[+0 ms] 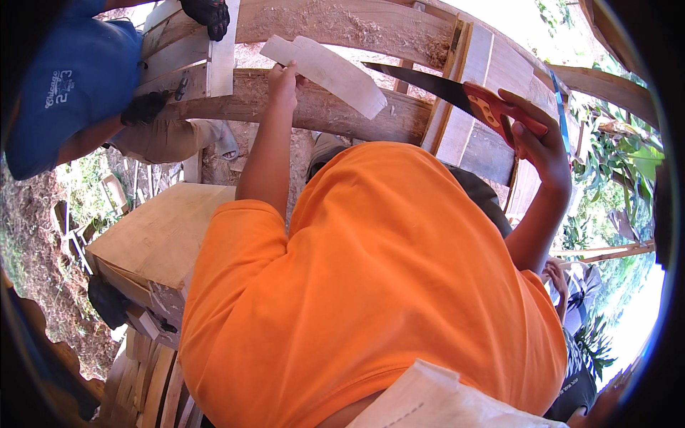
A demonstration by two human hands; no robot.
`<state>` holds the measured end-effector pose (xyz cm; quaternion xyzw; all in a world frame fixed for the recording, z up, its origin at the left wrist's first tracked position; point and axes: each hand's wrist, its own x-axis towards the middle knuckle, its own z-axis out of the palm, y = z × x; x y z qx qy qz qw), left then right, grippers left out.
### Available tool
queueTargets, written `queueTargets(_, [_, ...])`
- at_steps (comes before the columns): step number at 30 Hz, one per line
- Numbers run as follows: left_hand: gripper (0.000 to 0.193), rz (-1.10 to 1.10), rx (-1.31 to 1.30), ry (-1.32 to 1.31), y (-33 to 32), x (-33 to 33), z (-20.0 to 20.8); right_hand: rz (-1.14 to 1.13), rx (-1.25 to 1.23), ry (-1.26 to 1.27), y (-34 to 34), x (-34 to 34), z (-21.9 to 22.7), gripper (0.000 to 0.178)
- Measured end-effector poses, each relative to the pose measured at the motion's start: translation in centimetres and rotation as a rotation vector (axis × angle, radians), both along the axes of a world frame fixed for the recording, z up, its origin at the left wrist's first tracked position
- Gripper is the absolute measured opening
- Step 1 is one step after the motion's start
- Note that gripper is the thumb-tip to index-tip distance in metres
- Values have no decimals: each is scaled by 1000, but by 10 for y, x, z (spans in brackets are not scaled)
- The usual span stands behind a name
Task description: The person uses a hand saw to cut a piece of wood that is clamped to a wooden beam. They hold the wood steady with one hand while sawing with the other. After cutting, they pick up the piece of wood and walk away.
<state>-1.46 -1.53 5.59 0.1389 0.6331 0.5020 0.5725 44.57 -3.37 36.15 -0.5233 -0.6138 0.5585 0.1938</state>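
Observation:
My left hand (285, 84) grips the near left edge of a flat, pale piece of board (330, 75), its thumb and fingers closed on it. The board has a stepped, partly curved outline and is held over the gap between two beams. In my right hand (539, 143) is a handsaw (428, 84), with my fingers wrapped round its reddish-brown wooden handle (489, 110). Its dark blade points left, and the tip comes near the board's far edge; whether they touch I cannot tell.
Rough timber beams (399, 118) span the bench ahead, with upright planks (464, 107) stacked at its right. At left, a person in a blue shirt (78, 85) rests black-gloved hands (146, 107) by slats. A wooden box (168, 232) stands nearer; another person (574, 371) is at lower right.

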Motion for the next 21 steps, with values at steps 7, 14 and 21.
queueTargets(7, [16,88,-89,29,-36,23,-26,32,-2,17,10,-1,3,44])
queueTargets(14, [75,-544,-282,1147,-45,0,-27,11,-16,-9,3,-29,6,46])
queueTargets(21, [128,-786,6,1614,-68,27,-11,21,22,113,9,-54,-7,46])
